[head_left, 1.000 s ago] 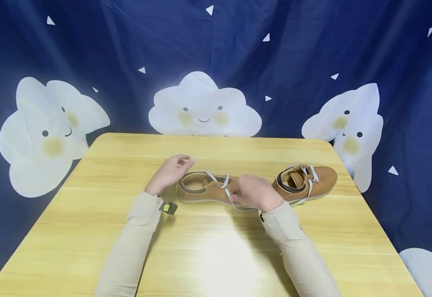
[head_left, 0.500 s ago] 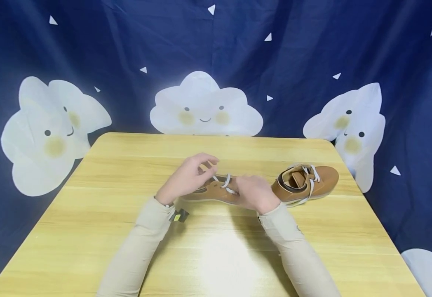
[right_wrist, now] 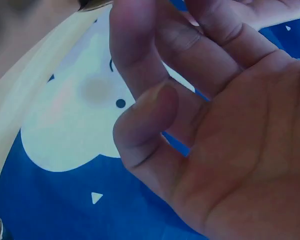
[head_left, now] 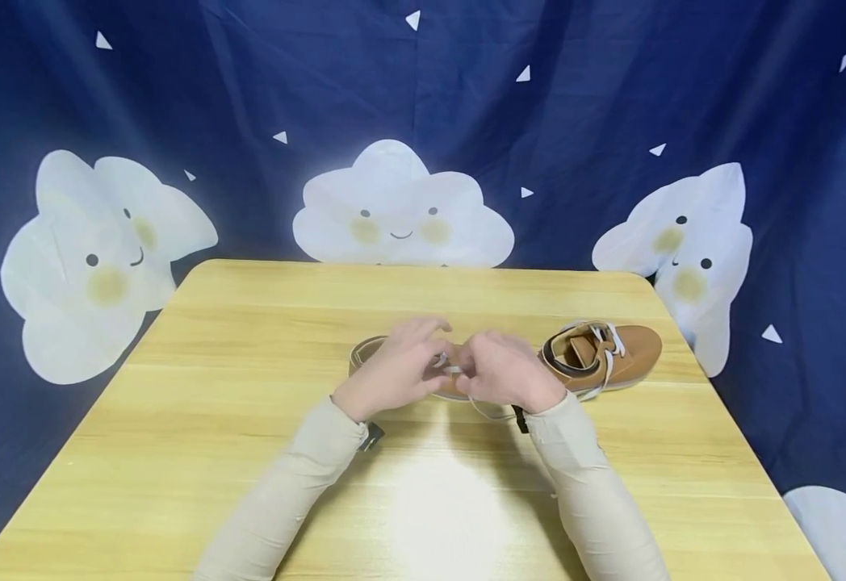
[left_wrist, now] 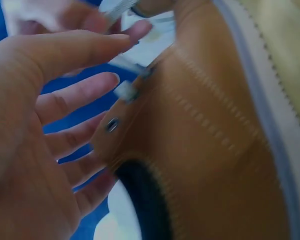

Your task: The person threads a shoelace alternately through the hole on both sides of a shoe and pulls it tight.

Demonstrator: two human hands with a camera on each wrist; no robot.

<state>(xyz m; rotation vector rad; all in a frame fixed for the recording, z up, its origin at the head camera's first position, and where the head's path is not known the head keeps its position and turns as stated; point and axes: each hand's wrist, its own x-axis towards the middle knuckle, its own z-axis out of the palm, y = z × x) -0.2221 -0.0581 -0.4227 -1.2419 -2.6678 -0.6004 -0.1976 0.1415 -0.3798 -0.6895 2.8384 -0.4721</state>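
Note:
A brown leather shoe [head_left: 365, 351] with a pale grey shoelace [head_left: 454, 369] lies on its sole at mid-table, toe to the right. My left hand [head_left: 401, 367] reaches over its lacing, fingers spread and partly straight. In the left wrist view the left hand [left_wrist: 50, 125] is beside the eyelet flap, its thumb close to the shoelace [left_wrist: 121, 10]. Fingers of my right hand [head_left: 506, 371] pinch that lace above the shoe's front. In the right wrist view the right hand [right_wrist: 230, 135] has curled fingers; the lace is hidden there. The shoe's toe is largely covered.
The matching brown shoe [head_left: 630, 355], laced, stands to the right, close behind my right hand. Both rest on a light wooden table [head_left: 263, 298]. A dark blue curtain [head_left: 466, 73] with white clouds hangs around the back and sides.
My left hand has moved right from the shoe's heel to its lacing, close to the right hand. The right hand has stayed near the front with the lace. Both shoes lie as before.

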